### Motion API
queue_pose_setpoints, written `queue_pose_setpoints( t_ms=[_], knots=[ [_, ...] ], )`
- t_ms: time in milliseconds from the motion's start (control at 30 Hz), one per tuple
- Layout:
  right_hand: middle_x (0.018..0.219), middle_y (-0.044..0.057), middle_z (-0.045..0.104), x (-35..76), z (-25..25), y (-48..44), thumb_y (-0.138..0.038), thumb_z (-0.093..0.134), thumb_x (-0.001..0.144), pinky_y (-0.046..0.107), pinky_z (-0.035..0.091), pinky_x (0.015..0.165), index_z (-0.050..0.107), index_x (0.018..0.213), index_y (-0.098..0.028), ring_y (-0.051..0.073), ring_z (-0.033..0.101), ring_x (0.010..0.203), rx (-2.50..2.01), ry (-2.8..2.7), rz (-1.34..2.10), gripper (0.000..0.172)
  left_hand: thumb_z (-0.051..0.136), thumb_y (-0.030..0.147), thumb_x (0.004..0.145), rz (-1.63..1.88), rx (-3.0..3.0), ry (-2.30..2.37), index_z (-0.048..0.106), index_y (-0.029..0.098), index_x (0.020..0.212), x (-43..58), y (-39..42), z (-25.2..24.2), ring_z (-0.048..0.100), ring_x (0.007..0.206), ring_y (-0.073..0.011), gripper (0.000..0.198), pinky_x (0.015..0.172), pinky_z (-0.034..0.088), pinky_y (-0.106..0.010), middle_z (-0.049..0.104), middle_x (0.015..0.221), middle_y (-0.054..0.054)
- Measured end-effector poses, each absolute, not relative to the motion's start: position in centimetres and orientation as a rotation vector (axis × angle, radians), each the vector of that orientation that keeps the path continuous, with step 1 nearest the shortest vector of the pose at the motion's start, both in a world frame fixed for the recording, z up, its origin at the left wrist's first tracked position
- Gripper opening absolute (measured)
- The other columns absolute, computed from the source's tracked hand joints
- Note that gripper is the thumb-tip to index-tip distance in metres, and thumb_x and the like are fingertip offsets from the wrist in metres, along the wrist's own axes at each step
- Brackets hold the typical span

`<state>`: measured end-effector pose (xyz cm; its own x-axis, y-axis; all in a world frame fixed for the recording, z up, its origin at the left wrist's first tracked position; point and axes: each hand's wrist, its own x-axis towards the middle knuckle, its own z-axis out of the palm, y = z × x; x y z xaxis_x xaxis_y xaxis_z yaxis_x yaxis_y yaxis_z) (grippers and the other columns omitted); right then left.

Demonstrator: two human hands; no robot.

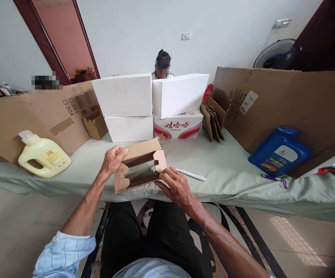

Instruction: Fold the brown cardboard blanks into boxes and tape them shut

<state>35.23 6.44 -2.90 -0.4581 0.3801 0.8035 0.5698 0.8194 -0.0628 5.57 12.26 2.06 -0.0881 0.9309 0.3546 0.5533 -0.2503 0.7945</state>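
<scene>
The left hand [113, 160] and the right hand [176, 185] both hold the small cardboard box [140, 151], which is located between them, near the front edge of the cloth-covered surface [228, 164]. The fingers of the left hand are closed on the upper left corner of this box, with the thumb along its far wall. The fingers of the right hand are gripping at its lower right corner, beside a notched end flap. The open side of the box is turned towards the person, so its interior can be seen between the two sets of fingers. Just to the right of the right fingers, a slim white tool [192, 175] lies on the surface. To the left of the left fingers there is a pale yellow jug [47, 159], and well to the right of the right fingers a blue bottle [280, 152], with a purple pen [273, 178] near its base. Beyond the fingers, one white box [122, 96] rests upon another white box [129, 129]; next to them, a third white box [185, 94] is on a red and white carton [176, 127]. Folded cardboard pieces [212, 121] stand to the right of this carton.
</scene>
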Motion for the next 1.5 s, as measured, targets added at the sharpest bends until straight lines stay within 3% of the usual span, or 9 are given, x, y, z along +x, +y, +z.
queue_pose_setpoints(
  t_ms=[400,667,767,900,1033,1233,1333,1433,1500],
  knots=[
    [0.101,0.007,0.074,35.2,-3.1,6.5,-0.025,0.066,0.111,0.034,0.05,0.075,0.059,0.095,-0.024,0.02,0.062,0.082,-0.689,-2.09,-0.277,0.018,0.064,0.064,0.091,1.277,1.806,1.599,0.059,0.022,0.079,5.7,12.1,2.1,0.045,0.067,-0.0154,0.043,0.064,0.037,-0.03,0.051,0.071,0.003],
    [0.098,0.007,0.072,35.2,-3.2,6.5,-0.026,0.065,0.112,0.035,0.048,0.073,0.059,0.095,-0.024,0.021,0.061,0.082,-0.703,-2.101,-0.272,0.018,0.063,0.06,0.096,1.329,1.881,1.614,0.069,0.021,0.088,5.3,12.6,1.4,0.058,0.072,-0.0185,0.041,0.067,0.048,-0.031,0.065,0.079,0.0],
    [0.095,0.006,0.071,35.2,-3.1,6.6,-0.027,0.064,0.112,0.036,0.048,0.072,0.059,0.093,-0.025,0.021,0.06,0.081,-0.704,-2.113,-0.247,0.02,0.064,0.055,0.097,1.427,1.948,1.623,0.076,0.02,0.111,5.2,12.4,1.5,0.07,0.099,-0.0263,0.04,0.09,0.059,-0.04,0.073,0.107,-0.007],
    [0.096,0.006,0.073,35.4,-2.7,7.0,-0.03,0.063,0.113,0.036,0.049,0.073,0.062,0.102,-0.024,0.022,0.061,0.082,-0.715,-2.141,-0.198,0.013,0.062,0.042,0.099,1.566,2.145,1.592,0.077,0.023,0.129,4.5,11.0,1.3,0.065,0.131,-0.0311,0.038,0.121,0.05,-0.053,0.063,0.144,-0.013],
    [0.099,0.007,0.074,35.6,-2.3,7.3,-0.03,0.063,0.113,0.037,0.051,0.077,0.063,0.115,-0.023,0.024,0.064,0.088,-0.721,-2.172,-0.195,0.008,0.067,0.039,0.101,1.385,2.551,1.556,0.077,0.027,0.132,3.1,8.6,0.7,0.054,0.149,-0.037,0.035,0.128,0.046,-0.061,0.057,0.158,-0.013],
    [0.104,0.008,0.075,35.6,-1.0,7.8,-0.027,0.066,0.111,0.037,0.05,0.075,0.064,0.107,-0.022,0.023,0.061,0.088,-0.685,-2.24,-0.174,0.007,0.082,0.045,0.087,1.026,2.452,1.786,0.069,0.028,0.148,2.9,6.7,1.6,0.051,0.156,-0.0442,0.065,0.12,0.057,-0.06,0.043,0.173,-0.013],
    [0.12,0.01,0.077,35.6,0.4,8.7,-0.025,0.068,0.11,0.039,0.053,0.084,0.065,0.1,-0.022,0.024,0.063,0.098,-0.595,-2.332,-0.161,0.011,0.073,0.034,0.087,0.954,2.391,1.839,0.069,0.028,0.146,3.6,6.8,2.6,0.055,0.153,-0.0428,0.06,0.119,0.058,-0.057,0.042,0.175,-0.012],
    [0.141,0.011,0.074,35.5,1.8,9.8,-0.025,0.069,0.108,0.046,0.053,0.097,0.068,0.096,-0.021,0.031,0.062,0.127,-0.468,-2.452,-0.221,0.013,0.065,0.027,0.087,0.96,2.379,1.735,0.072,0.024,0.142,3.8,7.0,3.4,0.051,0.158,-0.0413,0.055,0.124,0.054,-0.057,0.038,0.179,-0.012],
    [0.144,0.011,0.073,35.4,2.4,10.5,-0.024,0.068,0.108,0.049,0.051,0.103,0.068,0.092,-0.021,0.035,0.055,0.142,-0.413,-2.525,-0.259,0.016,0.064,0.028,0.088,0.989,2.379,1.604,0.073,0.023,0.138,3.4,7.0,3.6,0.046,0.162,-0.0405,0.051,0.128,0.05,-0.058,0.036,0.181,-0.012]
  ],
)
